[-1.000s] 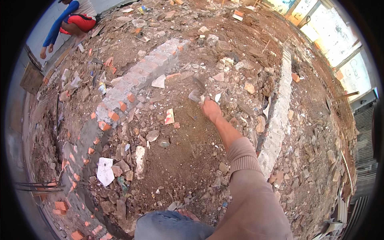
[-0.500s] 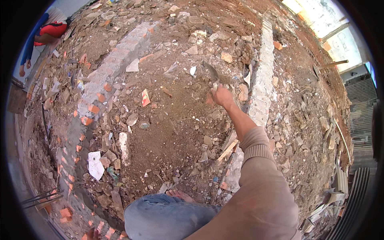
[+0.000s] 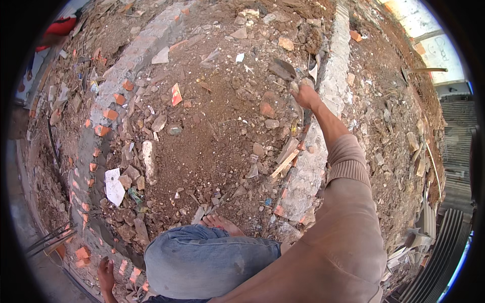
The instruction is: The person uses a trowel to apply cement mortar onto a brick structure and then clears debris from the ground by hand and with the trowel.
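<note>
Head view: rubble-strewn dirt ground (image 3: 212, 151), broken bricks, low grey brick course (image 3: 323, 151) at right. Right hand (image 3: 304, 93) fingers clenched around trowel (image 3: 283, 69) handle, blade over dirt beside course. Left hand (image 3: 106, 272) low, fingers released, beside brick fragments.

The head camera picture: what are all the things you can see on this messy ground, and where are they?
trowel: one, dark grey blade, far middle, held by the right hand
brick wall: one low line, grey mortar with orange bricks, left side
concrete strip: one, pale grey, right of middle
rubble: many stones and brick bits, brown and grey, between wall and strip
white scrap: one, white, lower left
red tile piece: one, red, upper left of middle
other person: one, red top, far upper left edge
knee: one, blue jeans, bottom middle
bare foot: one, above the knee
left hand: one, empty, bottom left
right hand: one, gripping the trowel
</note>
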`<state>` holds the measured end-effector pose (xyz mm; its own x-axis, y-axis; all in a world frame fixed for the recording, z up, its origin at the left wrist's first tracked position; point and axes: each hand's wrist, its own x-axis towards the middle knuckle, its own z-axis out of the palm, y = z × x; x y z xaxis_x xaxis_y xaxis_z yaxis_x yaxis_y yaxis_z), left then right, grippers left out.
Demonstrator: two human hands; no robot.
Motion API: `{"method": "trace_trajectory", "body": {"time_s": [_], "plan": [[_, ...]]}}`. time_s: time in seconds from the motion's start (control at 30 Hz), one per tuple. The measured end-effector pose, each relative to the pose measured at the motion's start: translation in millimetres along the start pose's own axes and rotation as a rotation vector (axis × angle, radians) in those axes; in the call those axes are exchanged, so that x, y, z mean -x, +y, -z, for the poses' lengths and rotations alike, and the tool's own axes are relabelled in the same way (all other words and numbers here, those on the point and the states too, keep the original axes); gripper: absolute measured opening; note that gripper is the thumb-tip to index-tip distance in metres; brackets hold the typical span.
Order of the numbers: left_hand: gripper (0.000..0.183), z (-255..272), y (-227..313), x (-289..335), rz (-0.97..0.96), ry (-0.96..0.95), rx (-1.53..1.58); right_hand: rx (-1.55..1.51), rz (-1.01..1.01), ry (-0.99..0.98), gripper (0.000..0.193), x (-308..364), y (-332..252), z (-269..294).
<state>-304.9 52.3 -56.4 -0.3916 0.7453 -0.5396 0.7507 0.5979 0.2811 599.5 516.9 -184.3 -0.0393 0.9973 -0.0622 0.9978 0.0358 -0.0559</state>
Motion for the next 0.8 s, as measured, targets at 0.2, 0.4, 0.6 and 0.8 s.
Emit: {"method": "trace_trajectory", "body": {"time_s": [0.2,0.4,0.6,0.8], "plan": [[0.045,4.3,41.0,10.6,0.009,-0.104,0.061,-0.095,-0.038,-0.283,0.054,98.0,-76.4,15.3],[0.036,3.6,83.2,-28.9,-0.252,0.009,0.060,-0.049,0.222,-0.361,0.055,149.4,-150.5,59.5],[0.038,0.0,211.4,-14.4,-0.374,-0.080,-0.085,-0.160,0.186,-0.103,0.059,201.5,-171.9,27.0],[0.043,-6.3,217.1,5.7,-0.393,-0.137,-0.134,-0.210,-0.187,-0.172,0.055,193.9,-103.6,0.2]]}}
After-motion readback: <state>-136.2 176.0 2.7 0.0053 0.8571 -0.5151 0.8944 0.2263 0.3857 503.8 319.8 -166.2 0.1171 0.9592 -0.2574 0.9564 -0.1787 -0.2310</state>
